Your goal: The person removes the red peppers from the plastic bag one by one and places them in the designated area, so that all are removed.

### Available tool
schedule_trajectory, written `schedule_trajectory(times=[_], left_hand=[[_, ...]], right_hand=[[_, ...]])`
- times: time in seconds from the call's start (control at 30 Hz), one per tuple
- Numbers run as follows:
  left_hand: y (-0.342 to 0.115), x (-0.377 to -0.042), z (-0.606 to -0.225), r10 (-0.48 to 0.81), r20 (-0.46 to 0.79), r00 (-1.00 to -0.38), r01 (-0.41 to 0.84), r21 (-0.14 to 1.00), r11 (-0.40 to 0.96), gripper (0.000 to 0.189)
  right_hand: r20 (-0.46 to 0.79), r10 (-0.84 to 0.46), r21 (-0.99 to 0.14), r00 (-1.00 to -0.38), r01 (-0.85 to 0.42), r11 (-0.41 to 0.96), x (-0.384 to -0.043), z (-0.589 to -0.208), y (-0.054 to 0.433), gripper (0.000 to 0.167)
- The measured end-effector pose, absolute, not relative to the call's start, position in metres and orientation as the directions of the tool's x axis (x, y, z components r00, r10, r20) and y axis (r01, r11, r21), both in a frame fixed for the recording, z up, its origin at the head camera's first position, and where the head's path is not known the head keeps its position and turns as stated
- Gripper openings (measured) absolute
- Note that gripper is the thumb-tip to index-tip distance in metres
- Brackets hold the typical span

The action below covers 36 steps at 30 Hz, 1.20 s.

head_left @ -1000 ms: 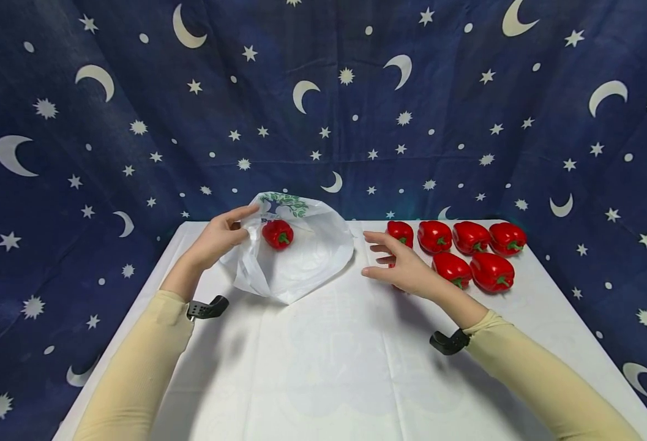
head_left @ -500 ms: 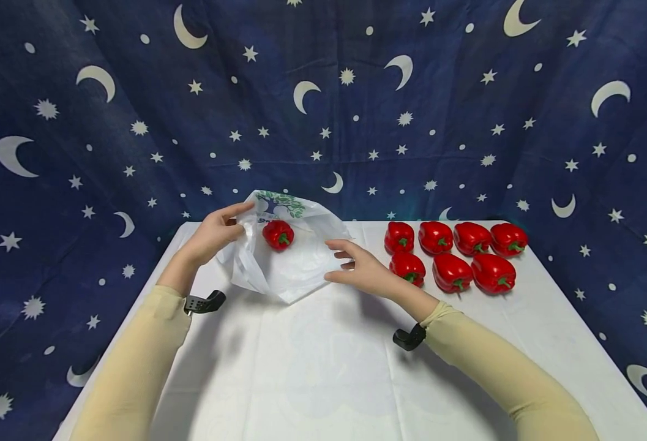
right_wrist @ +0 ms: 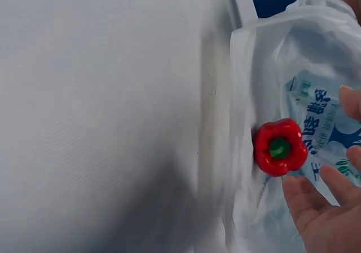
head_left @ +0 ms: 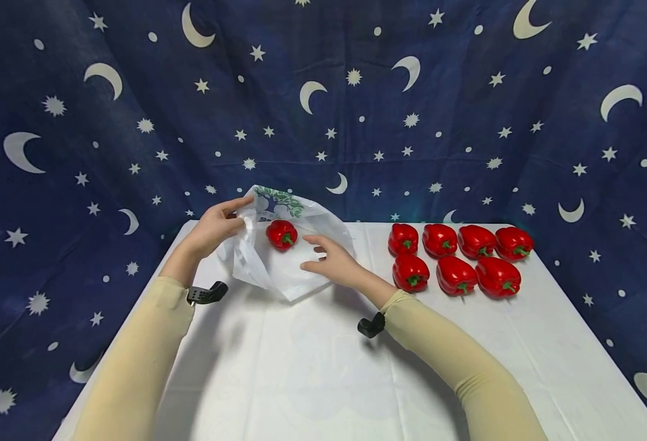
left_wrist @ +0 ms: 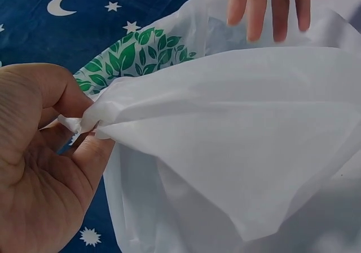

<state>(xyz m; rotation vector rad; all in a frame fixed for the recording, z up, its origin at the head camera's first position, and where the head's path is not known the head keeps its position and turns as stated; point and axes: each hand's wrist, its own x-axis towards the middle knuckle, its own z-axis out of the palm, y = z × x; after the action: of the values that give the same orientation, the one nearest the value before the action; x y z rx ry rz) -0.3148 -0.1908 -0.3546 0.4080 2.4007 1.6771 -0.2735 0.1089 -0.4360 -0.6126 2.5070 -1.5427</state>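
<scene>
A white plastic bag point(head_left: 287, 275) with green leaf print lies with its mouth toward me. My left hand point(head_left: 213, 229) pinches the bag's gathered edge between thumb and fingers, plain in the left wrist view, where the bag point(left_wrist: 237, 112) stretches away from the hand point(left_wrist: 51, 157). Inside the bag sits one red bell pepper point(head_left: 281, 234), its green stem facing the opening. My right hand point(head_left: 334, 262) reaches in at the bag's right side, fingers spread and holding nothing. In the right wrist view its fingertips are close beside the pepper point(right_wrist: 280, 147).
Several more red bell peppers point(head_left: 455, 275) stand in two rows on the right of the white-covered table point(head_left: 312, 367). A dark blue cloth point(head_left: 279, 110) with moons and stars hangs behind and along the sides.
My right hand has moved left from beside the pepper rows to the bag's mouth, uncovering the peppers it overlapped. The left hand keeps its pinch on the bag, nearly still.
</scene>
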Motion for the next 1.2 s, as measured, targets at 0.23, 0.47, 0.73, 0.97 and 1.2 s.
schedule_trajectory(times=[0.23,0.47,0.73,0.97,1.2], left_hand=[[-0.19,-0.32,-0.356,0.309,0.004,-0.951,0.099,0.951,0.292,0.065],[-0.19,-0.322,-0.356,0.294,0.012,-0.956,0.096,0.957,0.273,0.065],[-0.187,-0.32,-0.362,0.308,0.012,-0.951,0.096,0.961,0.259,0.066],[-0.188,-0.32,-0.364,0.31,0.03,-0.95,0.116,0.958,0.264,0.065],[-0.189,-0.318,-0.363,0.32,0.027,-0.947,0.119,0.955,0.273,0.065]], right_hand=[[0.081,-0.369,-0.871,-0.926,-0.246,0.426,-0.299,-0.444,0.086,0.074],[0.112,-0.337,-0.843,-0.935,-0.269,0.466,-0.322,-0.452,0.067,0.072],[0.052,-0.165,-0.911,-0.985,-0.114,0.396,-0.34,-0.469,0.048,0.076],[0.01,-0.068,-0.939,-0.998,-0.033,0.343,-0.349,-0.475,0.034,0.08],[0.004,-0.03,-0.916,-1.0,-0.016,0.402,-0.357,-0.471,0.025,0.081]])
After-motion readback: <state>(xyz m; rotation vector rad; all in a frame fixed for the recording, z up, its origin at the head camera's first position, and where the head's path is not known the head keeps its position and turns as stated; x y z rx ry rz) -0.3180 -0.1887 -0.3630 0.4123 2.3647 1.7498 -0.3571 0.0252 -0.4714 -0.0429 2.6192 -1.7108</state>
